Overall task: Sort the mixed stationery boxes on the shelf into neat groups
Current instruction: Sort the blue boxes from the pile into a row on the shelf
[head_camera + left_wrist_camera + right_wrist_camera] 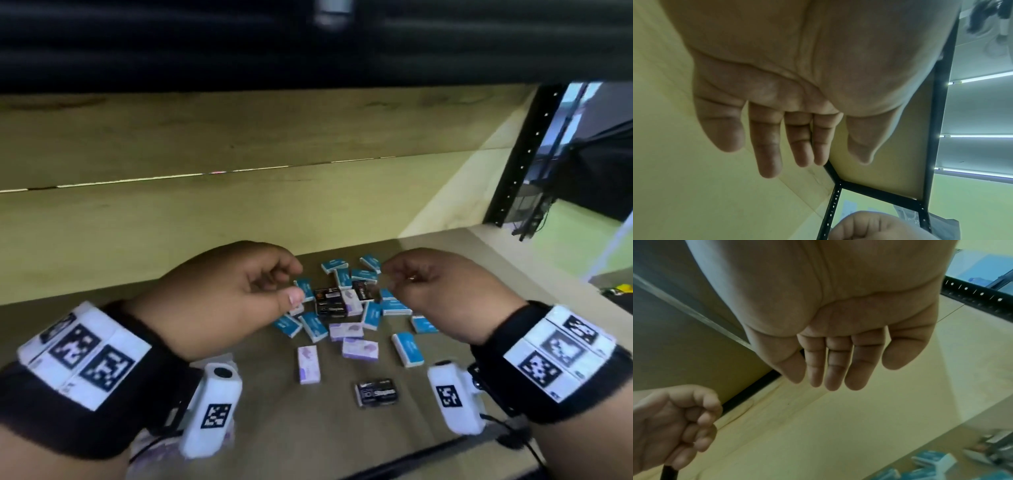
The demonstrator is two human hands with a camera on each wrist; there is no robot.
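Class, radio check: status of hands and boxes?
Left hand and right hand empty, loosely curled, above pile. Stationery boxes mixed: blue, lilac, black. Nothing blocking.

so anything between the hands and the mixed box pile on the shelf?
Nothing visible. The left hand and right hand hover empty over the jumbled boxes, fingers loosely curled, with only air below. The shelf board nearer the camera holds just a few stray boxes.

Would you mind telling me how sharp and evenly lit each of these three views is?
Head view: dim with a greenish cast, small blue, lilac and black stationery boxes fairly sharp, black upper shelf edge blurred. Left wrist view: left hand soft, bright ceiling tube lights glaring. Right wrist view: right hand shadowed, corner boxes smeared.
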